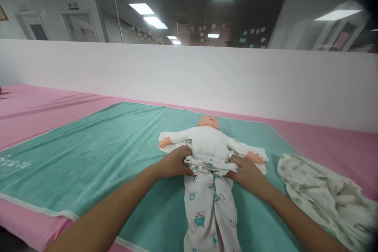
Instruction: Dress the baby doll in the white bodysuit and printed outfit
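A baby doll (209, 141) in a white long-sleeved top lies on its back, head away from me and arms spread. Printed baby pants (201, 204) cover its legs, with the gathered waistband at its belly. My left hand (177, 162) is closed on the left side of the waistband, and my right hand (246, 173) pinches the right side. A white cloth or garment (261, 153) lies beneath the doll's back and arms. The doll's feet are out of view.
A green towel (97, 157) lies under the doll on a pink covered surface (53, 102). To the right is a crumpled pale patterned cloth (325, 193). A white wall (177, 75) with glass above it stands behind.
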The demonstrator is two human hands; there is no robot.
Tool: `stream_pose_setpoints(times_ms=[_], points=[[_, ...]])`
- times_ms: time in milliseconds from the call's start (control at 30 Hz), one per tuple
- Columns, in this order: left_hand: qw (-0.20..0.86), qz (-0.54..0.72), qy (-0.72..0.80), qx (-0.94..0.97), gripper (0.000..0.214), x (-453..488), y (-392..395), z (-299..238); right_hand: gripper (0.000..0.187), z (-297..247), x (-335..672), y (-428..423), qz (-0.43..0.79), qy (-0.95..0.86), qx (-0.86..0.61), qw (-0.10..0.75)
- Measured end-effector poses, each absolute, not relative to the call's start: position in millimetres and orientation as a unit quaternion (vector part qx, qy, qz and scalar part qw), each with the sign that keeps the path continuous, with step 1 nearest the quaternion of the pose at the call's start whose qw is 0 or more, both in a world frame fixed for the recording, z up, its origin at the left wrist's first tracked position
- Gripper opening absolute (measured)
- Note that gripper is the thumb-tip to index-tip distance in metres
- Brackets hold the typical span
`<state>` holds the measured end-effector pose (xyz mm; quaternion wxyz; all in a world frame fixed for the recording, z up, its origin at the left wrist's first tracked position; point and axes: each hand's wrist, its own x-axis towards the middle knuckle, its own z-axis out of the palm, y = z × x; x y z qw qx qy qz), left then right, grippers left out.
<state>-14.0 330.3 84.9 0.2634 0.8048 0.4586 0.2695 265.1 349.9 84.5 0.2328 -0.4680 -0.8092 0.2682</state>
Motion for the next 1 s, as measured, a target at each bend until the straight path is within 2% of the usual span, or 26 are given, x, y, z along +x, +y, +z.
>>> stream_pose_setpoints(times_ms=[167, 233, 300, 367, 467, 533, 567, 633, 733, 933, 1000], points=[[0.316, 0.313, 0.471, 0.762, 0.019, -4.9, 322.2, 84.4, 0.023, 83.3, 264.4, 343.9, 0.190, -0.788, -0.503, 0.300], [0.347, 0.313, 0.459, 0.756, 0.013, -3.0, 318.8, 86.8, 0.016, 84.9, 266.5, 343.0, 0.213, -0.793, -0.488, 0.296], [0.373, 0.296, 0.460, 0.750, 0.015, -3.2, 316.7, 91.3, 0.011, 87.4, 270.5, 341.3, 0.265, -0.797, -0.467, 0.277], [0.399, 0.268, 0.475, 0.737, 0.028, -5.1, 315.1, 97.4, 0.021, 90.2, 275.7, 337.3, 0.325, -0.792, -0.446, 0.263], [0.438, 0.219, 0.473, 0.733, 0.048, -8.2, 312.7, 105.1, 0.051, 94.0, 281.4, 327.5, 0.388, -0.782, -0.422, 0.243], [0.445, 0.194, 0.449, 0.750, 0.047, -8.7, 311.0, 106.9, 0.061, 96.6, 281.6, 320.1, 0.386, -0.790, -0.417, 0.228], [0.439, 0.184, 0.439, 0.762, 0.042, -8.5, 310.3, 106.8, 0.058, 97.9, 280.7, 316.5, 0.376, -0.800, -0.413, 0.219], [0.422, 0.162, 0.428, 0.783, 0.033, -8.0, 309.7, 105.4, 0.041, 100.5, 278.0, 310.4, 0.351, -0.825, -0.393, 0.202], [0.430, 0.124, 0.407, 0.796, 0.029, -7.8, 310.7, 104.2, 0.022, 103.4, 275.1, 305.2, 0.352, -0.842, -0.366, 0.180], [0.451, 0.072, 0.373, 0.807, 0.028, -4.1, 310.6, 116.9, 0.023, 113.7, 279.2, 306.7, 0.470, -0.799, -0.353, 0.127], [0.433, 0.076, 0.369, 0.819, 0.040, -1.2, 300.4, 120.1, 0.036, 118.1, 283.5, 300.3, 0.473, -0.797, -0.351, 0.135]])
